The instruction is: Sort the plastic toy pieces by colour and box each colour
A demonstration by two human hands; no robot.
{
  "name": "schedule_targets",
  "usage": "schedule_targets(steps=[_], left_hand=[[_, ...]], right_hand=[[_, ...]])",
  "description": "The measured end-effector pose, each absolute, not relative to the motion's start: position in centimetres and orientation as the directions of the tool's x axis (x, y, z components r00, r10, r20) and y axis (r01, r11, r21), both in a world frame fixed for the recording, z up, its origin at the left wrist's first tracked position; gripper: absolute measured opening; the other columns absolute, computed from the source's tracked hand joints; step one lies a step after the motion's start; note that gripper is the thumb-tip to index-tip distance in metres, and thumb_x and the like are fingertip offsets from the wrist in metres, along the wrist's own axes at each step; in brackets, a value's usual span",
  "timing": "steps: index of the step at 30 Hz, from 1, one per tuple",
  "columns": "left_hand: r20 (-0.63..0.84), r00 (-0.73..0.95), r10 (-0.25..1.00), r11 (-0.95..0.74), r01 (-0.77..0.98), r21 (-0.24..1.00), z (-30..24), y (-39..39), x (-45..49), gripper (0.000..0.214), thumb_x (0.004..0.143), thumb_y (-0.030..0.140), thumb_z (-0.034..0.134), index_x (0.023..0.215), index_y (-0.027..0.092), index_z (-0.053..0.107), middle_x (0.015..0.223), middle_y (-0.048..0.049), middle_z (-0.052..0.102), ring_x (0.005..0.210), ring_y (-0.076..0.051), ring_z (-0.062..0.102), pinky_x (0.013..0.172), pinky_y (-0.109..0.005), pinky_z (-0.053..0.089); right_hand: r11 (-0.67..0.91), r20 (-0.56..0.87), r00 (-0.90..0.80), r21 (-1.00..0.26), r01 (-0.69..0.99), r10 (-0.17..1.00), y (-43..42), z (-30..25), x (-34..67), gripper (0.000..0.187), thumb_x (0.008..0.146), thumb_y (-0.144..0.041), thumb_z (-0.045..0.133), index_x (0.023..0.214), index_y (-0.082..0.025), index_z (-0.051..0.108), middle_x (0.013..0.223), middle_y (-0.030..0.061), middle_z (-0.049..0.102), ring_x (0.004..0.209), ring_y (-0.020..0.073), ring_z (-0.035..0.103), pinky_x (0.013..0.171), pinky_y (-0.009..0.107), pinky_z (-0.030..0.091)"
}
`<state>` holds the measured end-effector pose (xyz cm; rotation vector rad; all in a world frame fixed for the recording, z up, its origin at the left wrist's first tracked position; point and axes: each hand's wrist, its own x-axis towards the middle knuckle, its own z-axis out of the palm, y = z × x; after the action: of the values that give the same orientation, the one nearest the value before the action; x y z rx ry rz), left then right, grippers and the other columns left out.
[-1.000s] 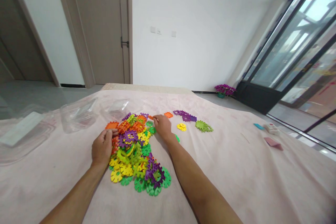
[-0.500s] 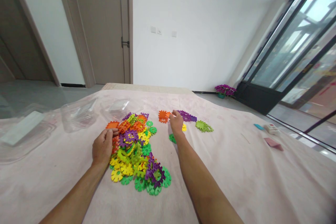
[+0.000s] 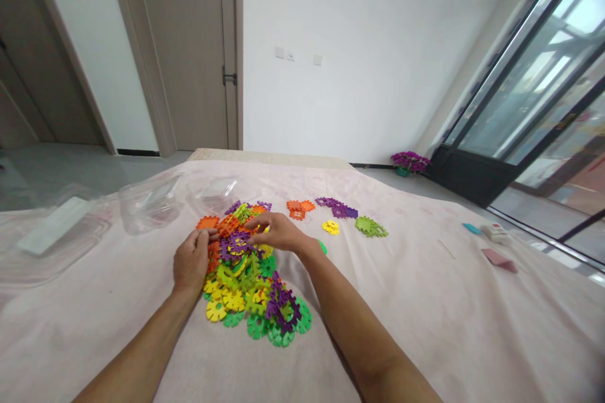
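A heap of interlocking plastic building pieces in several colours lies between my hands. My left hand (image 3: 190, 262) is at the heap's left edge, its thumb and fingers closed on an orange building piece (image 3: 214, 257). Over the heap's upper right, my right hand (image 3: 278, 233) has its thumb and fingers apart above a purple square piece (image 3: 236, 242), with nothing visible between them. Yellow discs (image 3: 216, 310) and green discs (image 3: 278, 335) lie at the near side. Farther right are small groups of orange pieces (image 3: 297, 208), purple pieces (image 3: 338, 206), yellow discs (image 3: 331, 227) and light green pieces (image 3: 371, 227).
Clear plastic containers (image 3: 149, 208) stand on the left of the pink tablecloth (image 3: 406, 302). On the right lie a white box (image 3: 495, 233), a blue item (image 3: 471, 228) and a pink folded item (image 3: 500, 260). Purple flowers (image 3: 410, 161) stand on the floor beyond.
My right hand has moved left from the separate orange pieces to above the heap. A further orange piece shows in that group. My left hand stays at the heap's edge.
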<state>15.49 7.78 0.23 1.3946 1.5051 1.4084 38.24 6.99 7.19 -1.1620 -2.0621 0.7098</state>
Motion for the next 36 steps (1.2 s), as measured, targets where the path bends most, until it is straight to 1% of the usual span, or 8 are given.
schedule_targets(steps=[3,7,17,20,24,29,33,36], left_hand=[[0.195,-0.230,0.953,-0.133,0.261,0.956,0.6,7.6,15.6,0.037,0.089,0.047,0.046,0.098,0.021,0.071,0.094,-0.0049,0.077,0.093,-0.024,0.070,0.090,-0.035,0.050],[0.191,-0.233,0.954,-0.118,0.293,0.949,0.7,7.5,15.6,0.037,0.089,0.048,0.046,0.098,0.022,0.071,0.093,-0.0042,0.077,0.093,-0.025,0.070,0.089,-0.035,0.050],[0.209,-0.241,0.948,-0.116,0.349,0.930,0.7,7.5,15.5,0.040,0.089,0.049,0.046,0.098,0.021,0.073,0.095,-0.0046,0.077,0.093,-0.025,0.068,0.091,-0.036,0.049],[0.198,-0.239,0.951,-0.104,0.356,0.929,0.8,7.4,15.5,0.042,0.089,0.049,0.045,0.101,0.021,0.073,0.096,-0.0053,0.078,0.093,-0.025,0.068,0.090,-0.036,0.048],[0.197,-0.237,0.951,-0.101,0.364,0.926,0.6,7.5,15.4,0.043,0.090,0.050,0.046,0.106,0.021,0.073,0.098,-0.0057,0.078,0.095,-0.025,0.068,0.091,-0.036,0.048],[0.193,-0.245,0.950,-0.091,0.376,0.922,0.6,7.6,15.3,0.039,0.090,0.048,0.046,0.103,0.023,0.073,0.098,-0.0048,0.077,0.097,-0.025,0.068,0.095,-0.036,0.047],[0.202,-0.243,0.949,-0.102,0.371,0.923,0.7,7.5,15.4,0.039,0.090,0.047,0.046,0.101,0.022,0.073,0.097,-0.0049,0.077,0.098,-0.025,0.068,0.096,-0.036,0.047],[0.207,-0.245,0.947,-0.109,0.361,0.926,0.7,7.5,15.4,0.039,0.089,0.048,0.046,0.100,0.022,0.073,0.096,-0.0052,0.077,0.097,-0.025,0.068,0.096,-0.036,0.047]], right_hand=[[0.570,0.238,-0.538,-0.543,0.617,0.809,5.8,8.0,36.7,0.034,0.075,-0.035,0.084,0.105,-0.022,0.076,0.101,0.0021,0.073,0.094,0.0174,0.064,0.080,0.025,0.044],[0.607,0.248,-0.556,-0.382,0.697,0.794,5.3,8.3,36.0,0.026,0.079,-0.030,0.082,0.102,-0.021,0.075,0.098,0.0031,0.071,0.093,0.0181,0.061,0.076,0.025,0.041],[0.543,0.329,-0.433,-0.474,0.693,0.839,5.7,7.8,36.8,0.013,0.092,-0.027,0.069,0.100,-0.023,0.078,0.098,0.0016,0.076,0.089,0.0148,0.067,0.078,0.023,0.044],[0.453,0.366,-0.281,-0.569,0.686,0.887,6.2,8.2,37.9,0.014,0.091,-0.024,0.065,0.095,-0.022,0.078,0.087,-0.0002,0.076,0.078,0.0131,0.066,0.070,0.021,0.044],[0.247,0.398,0.116,-0.745,0.619,0.910,7.7,8.0,42.1,0.021,0.091,-0.028,0.059,0.090,-0.018,0.077,0.072,-0.0003,0.072,0.067,0.0128,0.065,0.063,0.021,0.046],[0.045,0.303,0.523,-0.892,0.449,0.796,8.7,5.8,49.7,0.027,0.085,-0.025,0.055,0.099,-0.013,0.074,0.071,0.0019,0.071,0.059,0.0137,0.065,0.056,0.022,0.051],[-0.027,0.206,0.664,-0.946,0.322,0.719,8.5,3.5,53.4,0.028,0.080,-0.024,0.056,0.097,-0.009,0.072,0.064,0.0028,0.067,0.055,0.0152,0.065,0.053,0.024,0.054],[-0.054,0.256,0.742,-0.929,0.366,0.619,8.4,2.5,54.8,0.032,0.077,-0.024,0.057,0.100,-0.007,0.072,0.063,0.0041,0.068,0.055,0.0166,0.066,0.054,0.026,0.055]])
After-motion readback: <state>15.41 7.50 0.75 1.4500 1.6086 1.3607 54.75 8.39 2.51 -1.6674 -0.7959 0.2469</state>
